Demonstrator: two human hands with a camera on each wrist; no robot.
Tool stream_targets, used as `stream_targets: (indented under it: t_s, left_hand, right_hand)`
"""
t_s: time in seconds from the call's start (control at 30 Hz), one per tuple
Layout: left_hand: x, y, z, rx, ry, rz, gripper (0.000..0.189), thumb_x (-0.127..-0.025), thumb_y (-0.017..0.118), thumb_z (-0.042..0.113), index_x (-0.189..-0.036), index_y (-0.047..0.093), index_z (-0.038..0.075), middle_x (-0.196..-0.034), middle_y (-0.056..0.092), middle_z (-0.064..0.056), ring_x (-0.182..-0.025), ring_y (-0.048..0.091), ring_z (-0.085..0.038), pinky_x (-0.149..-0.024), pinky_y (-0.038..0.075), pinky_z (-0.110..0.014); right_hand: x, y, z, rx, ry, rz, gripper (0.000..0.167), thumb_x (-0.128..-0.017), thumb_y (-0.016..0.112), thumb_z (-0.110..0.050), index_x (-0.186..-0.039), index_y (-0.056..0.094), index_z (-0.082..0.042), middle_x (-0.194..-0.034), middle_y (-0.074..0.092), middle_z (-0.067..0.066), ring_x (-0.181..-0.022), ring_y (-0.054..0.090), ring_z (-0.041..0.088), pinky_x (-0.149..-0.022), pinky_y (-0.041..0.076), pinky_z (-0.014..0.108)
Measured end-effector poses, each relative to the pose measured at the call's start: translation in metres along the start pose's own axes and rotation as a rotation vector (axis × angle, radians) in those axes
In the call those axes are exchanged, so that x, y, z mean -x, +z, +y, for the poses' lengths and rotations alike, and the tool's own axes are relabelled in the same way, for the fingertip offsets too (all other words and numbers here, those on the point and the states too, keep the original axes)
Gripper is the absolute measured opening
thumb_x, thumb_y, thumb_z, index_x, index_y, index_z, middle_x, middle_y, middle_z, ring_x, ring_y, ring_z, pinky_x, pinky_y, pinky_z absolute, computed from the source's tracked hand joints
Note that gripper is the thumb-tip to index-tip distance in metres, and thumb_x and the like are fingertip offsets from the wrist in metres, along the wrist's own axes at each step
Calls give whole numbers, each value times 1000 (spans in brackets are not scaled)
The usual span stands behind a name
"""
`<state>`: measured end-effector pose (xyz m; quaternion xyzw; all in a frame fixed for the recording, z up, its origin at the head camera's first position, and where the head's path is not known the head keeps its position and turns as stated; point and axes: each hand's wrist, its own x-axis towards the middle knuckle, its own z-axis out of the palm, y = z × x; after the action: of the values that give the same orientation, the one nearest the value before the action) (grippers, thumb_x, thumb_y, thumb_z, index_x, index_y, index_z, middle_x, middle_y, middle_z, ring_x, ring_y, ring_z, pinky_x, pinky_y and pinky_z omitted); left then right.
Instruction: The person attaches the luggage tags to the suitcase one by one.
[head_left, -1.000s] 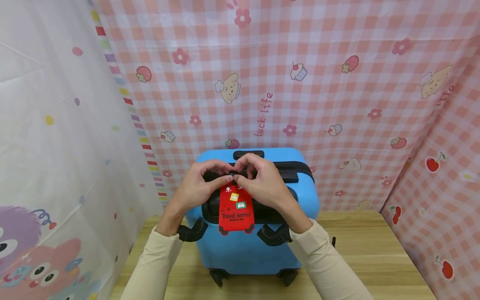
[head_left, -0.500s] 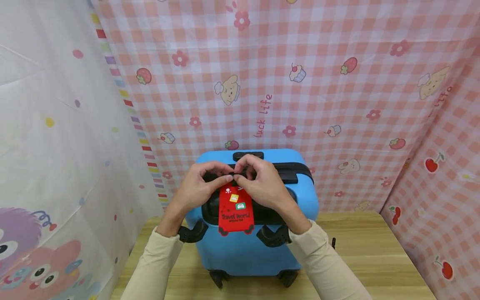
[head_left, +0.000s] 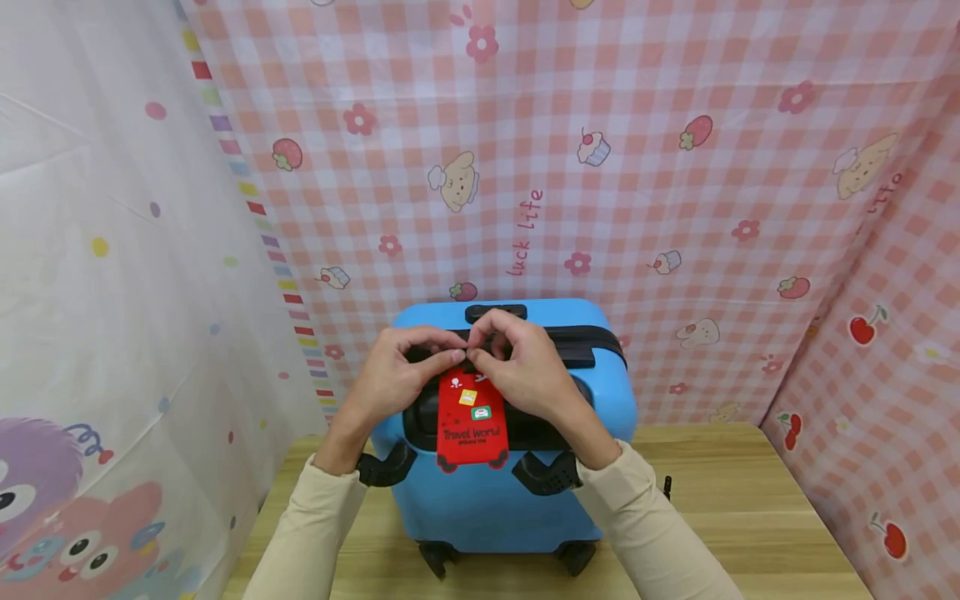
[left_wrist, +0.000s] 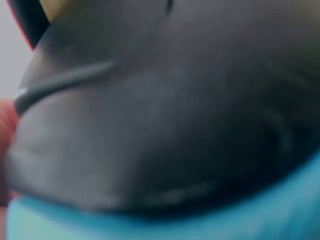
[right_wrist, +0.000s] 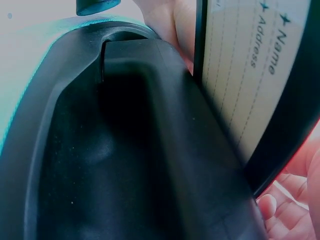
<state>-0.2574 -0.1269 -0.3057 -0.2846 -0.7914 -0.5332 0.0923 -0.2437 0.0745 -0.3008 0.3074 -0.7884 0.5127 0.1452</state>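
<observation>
Just below the left hand (head_left: pixel 396 372) and right hand (head_left: pixel 531 368) hangs the red luggage tag (head_left: pixel 472 421), printed wheels toward the person, long axis running up between them. Both pinch its black strap (head_left: pixel 468 366). Behind them the blue suitcase (head_left: pixel 497 506) stands on the tabletop (head_left: pixel 720 483); beyond hangs a checked curtain (head_left: pixel 645 208).

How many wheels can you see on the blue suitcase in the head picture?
2: the left wheel and the right wheel, both at the bottom of the suitcase, facing us. More may be hidden behind.
</observation>
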Motion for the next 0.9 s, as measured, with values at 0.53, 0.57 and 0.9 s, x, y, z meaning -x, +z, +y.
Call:
stream_targets:
  t_s: [0.53,0.57,0.9]
  left_hand:
    - [5,-2,1,21,-19,11,15,-92,72,15,-105,77,9,-101,74,-6,-87,67,-21,-72,58,-32]
    - [6,-3,1,22,-20,13,15,-92,72,15,-105,77,9,-101,74,-6,-88,67,-21,-72,59,-32]
    - [3,0,4,-21,-31,23,18,-93,71,22,-107,76,12,-98,73,-4,-84,65,-21,-74,57,-32]
  right_hand:
    - [1,3,-5,20,3,25,5,-94,66,-7,-98,67,-8,-77,54,4,-63,47,18,-57,41,30]
    - [1,3,-5,22,-2,27,5,-94,66,-7,-98,67,-8,-79,55,3,-64,47,18,-57,41,30]
    - [5,-2,-2,45,-20,23,8,-94,67,-9,-102,68,-8,-91,58,3,-69,50,17,-60,42,30]
